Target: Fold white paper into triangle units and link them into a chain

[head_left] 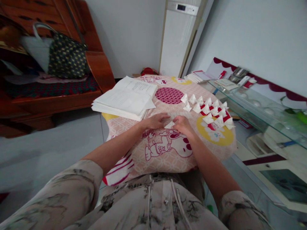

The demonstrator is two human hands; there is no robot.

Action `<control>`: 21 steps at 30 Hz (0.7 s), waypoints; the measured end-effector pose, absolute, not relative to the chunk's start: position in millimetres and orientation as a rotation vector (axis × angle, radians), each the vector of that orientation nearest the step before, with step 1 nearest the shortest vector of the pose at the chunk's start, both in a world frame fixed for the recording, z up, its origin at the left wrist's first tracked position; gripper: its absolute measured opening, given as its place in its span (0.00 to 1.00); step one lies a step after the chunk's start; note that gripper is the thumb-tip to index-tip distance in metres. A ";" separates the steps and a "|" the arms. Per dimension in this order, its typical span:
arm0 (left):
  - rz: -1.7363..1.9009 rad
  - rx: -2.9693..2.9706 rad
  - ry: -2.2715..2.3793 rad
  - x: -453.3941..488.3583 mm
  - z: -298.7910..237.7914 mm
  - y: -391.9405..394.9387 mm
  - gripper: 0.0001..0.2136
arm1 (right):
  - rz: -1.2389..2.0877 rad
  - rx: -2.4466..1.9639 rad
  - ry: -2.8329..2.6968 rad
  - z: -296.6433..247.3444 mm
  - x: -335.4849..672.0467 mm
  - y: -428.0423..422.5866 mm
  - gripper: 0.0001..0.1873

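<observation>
A small white folded paper piece lies on a pink cartoon-printed cushion on my lap. My left hand lies beside it, fingers stretched flat and touching its left edge. On the piece's right side my right hand has its fingers curled and pressed down on it. Several finished white paper triangles stand in rows on the cushion's right part, beyond my right hand.
A stack of white printed sheets rests on the cushion's far left. A glass table with papers and small items runs along the right. A wooden bench with a dark dotted bag stands left; a white floor air conditioner is behind.
</observation>
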State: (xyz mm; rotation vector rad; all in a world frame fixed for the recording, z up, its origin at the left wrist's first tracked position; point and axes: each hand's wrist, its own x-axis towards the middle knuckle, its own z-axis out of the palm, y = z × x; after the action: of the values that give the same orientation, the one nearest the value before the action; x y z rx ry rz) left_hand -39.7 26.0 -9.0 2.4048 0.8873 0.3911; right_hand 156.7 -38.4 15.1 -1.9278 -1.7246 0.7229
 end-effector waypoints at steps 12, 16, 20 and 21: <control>0.614 2.220 0.951 -16.3 10.0 18.8 0.08 | 1.050 -1.554 -1.585 31.4 180.1 -28.5 0.11; 0.648 1.997 0.867 -13.0 22.6 39.5 0.10 | 0.974 -1.490 -1.704 43.5 192.0 -13.1 0.19; 0.669 1.680 0.756 -5.4 25.2 50.5 0.08 | 1.041 -1.448 -1.737 40.4 194.5 -1.4 0.20; 0.678 1.625 0.731 -3.9 23.7 50.8 0.08 | 1.086 -1.397 -1.733 37.4 193.5 -0.1 0.19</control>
State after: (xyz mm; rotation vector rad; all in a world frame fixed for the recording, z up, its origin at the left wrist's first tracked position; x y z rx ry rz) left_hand -3.9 50.8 23.7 1.6252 0.7315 0.6779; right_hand 193.5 -0.1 37.4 -1.3967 -1.7326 1.0856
